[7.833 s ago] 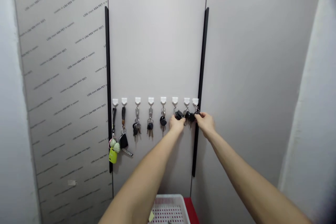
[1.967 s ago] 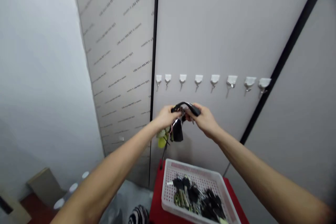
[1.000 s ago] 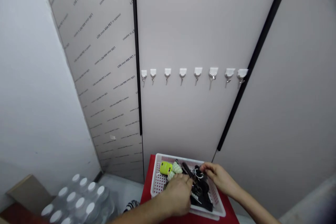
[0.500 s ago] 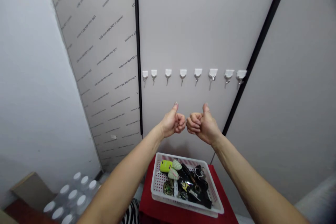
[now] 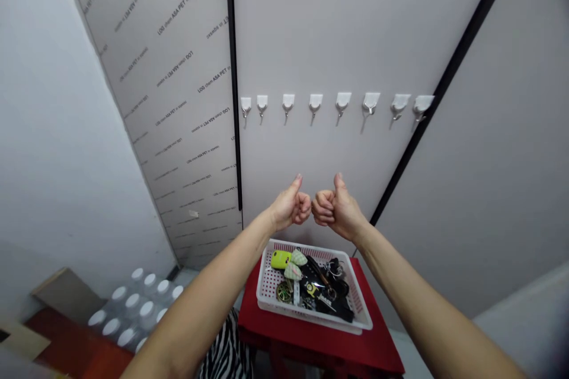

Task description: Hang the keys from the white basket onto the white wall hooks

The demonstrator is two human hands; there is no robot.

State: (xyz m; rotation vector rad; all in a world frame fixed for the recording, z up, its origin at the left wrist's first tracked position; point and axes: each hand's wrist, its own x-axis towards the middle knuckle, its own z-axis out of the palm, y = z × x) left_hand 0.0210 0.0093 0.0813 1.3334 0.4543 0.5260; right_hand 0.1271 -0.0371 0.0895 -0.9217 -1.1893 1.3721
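My left hand [image 5: 292,208] and my right hand [image 5: 336,211] are held up side by side in front of the grey panel wall, each a fist with the thumb raised. Nothing is in either fist. Below them a white perforated basket [image 5: 267,284] sits on a red stool [image 5: 320,343]. It holds a pile of key bunches [image 5: 323,293], mostly black fobs, with a lime-green fob [image 5: 281,259] at its left. Above my hands a row of white wall hooks [image 5: 315,102] hangs bare.
A pack of white-capped bottles [image 5: 133,311] stands on the floor at lower left, beside a cardboard piece [image 5: 62,290]. Black vertical strips [image 5: 233,83] edge the wall panel. A zebra-striped cloth [image 5: 226,355] shows under my left arm.
The keys came off the hooks and went into the basket. Both hands then rose from the basket into thumbs-up fists, and the view has shifted slightly since half a second ago.
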